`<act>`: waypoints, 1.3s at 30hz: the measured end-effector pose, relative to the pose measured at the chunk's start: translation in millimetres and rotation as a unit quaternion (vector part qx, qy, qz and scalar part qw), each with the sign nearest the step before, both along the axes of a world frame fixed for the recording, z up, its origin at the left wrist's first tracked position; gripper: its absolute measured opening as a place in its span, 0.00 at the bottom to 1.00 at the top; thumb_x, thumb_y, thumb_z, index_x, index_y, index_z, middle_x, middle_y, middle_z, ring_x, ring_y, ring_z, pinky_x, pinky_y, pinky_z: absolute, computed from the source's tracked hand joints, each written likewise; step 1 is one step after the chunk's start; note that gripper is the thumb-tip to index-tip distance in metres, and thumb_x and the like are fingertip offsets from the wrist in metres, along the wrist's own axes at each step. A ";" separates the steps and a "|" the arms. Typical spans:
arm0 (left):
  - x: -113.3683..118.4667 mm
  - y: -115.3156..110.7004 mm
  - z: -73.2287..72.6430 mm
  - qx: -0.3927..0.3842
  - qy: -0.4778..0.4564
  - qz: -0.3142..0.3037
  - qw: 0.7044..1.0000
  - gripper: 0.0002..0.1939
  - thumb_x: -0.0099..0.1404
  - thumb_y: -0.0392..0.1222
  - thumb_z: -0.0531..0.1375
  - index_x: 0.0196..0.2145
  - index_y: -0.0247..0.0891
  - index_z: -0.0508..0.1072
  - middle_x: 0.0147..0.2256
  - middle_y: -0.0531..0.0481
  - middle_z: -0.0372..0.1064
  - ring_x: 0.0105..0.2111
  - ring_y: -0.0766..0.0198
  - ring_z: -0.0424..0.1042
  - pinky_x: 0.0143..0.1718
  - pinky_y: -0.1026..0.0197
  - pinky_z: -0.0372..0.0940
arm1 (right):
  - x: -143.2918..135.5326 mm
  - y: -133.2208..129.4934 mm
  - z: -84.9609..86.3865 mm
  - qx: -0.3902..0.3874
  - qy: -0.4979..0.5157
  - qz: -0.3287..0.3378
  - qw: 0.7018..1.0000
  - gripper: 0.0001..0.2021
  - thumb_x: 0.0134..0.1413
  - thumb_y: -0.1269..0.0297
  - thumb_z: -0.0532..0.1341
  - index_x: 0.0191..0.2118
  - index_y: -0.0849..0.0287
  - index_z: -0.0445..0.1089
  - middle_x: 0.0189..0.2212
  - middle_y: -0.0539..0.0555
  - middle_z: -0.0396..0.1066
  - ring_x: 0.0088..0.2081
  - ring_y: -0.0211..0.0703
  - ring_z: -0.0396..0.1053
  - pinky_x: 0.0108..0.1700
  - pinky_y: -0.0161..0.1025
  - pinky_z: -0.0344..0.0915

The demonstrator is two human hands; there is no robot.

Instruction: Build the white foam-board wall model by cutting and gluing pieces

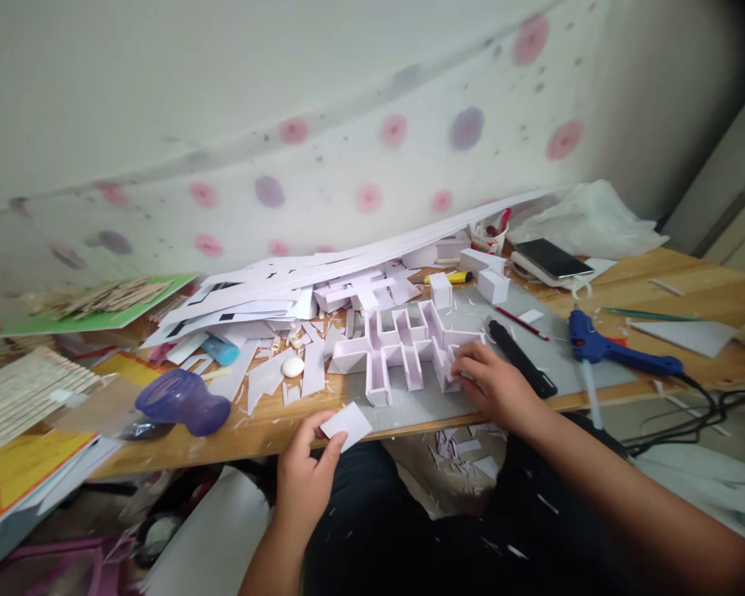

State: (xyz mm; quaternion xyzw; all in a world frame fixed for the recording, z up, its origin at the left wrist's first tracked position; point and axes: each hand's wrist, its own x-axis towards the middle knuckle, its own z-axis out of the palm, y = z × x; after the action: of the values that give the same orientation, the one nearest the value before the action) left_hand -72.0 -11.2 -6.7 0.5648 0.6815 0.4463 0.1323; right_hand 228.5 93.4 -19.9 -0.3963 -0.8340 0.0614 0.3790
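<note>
My left hand (pixel 314 455) pinches a small white rectangular card piece (pixel 348 425) between thumb and fingers, in front of the table edge. On the grey cutting mat stands a white open-topped foam-board structure (pixel 382 356), made of thin upright walls that form several branching channels. At its right end my right hand (pixel 481 377) has its fingers curled over the wall; the fingertips are partly hidden. A black capped cutter or pen-like tool (pixel 521 358) lies just right of this hand. Further right, a blue hot glue gun (pixel 621 348) rests with its cord trailing off the table.
The grey cutting mat (pixel 564 372) lies on a wooden table (pixel 236 434). White sheets (pixel 254 285) and scraps are heaped behind the structure. A purple vase-shaped container (pixel 183 403), a blue tube (pixel 221 349) and a round white object (pixel 292 367) sit left. A phone (pixel 554 258) lies at back right.
</note>
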 end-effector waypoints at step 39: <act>40.0 -48.2 -45.1 -0.114 -0.180 -0.157 0.964 0.14 0.58 0.42 0.60 0.42 0.38 0.70 0.36 0.47 0.75 0.35 0.58 0.74 0.36 0.60 0.67 | -66.7 15.8 66.6 -0.116 -0.212 -0.013 0.970 0.07 0.46 0.74 0.59 0.28 0.61 0.74 0.30 0.58 0.76 0.32 0.45 0.71 0.32 0.35 0.57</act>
State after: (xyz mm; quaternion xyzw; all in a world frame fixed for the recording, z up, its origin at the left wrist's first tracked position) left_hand -32.1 -59.4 -51.7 0.5561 0.5955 0.4337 0.3847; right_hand 161.7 109.3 46.7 -0.4523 -0.8774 0.0676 0.1451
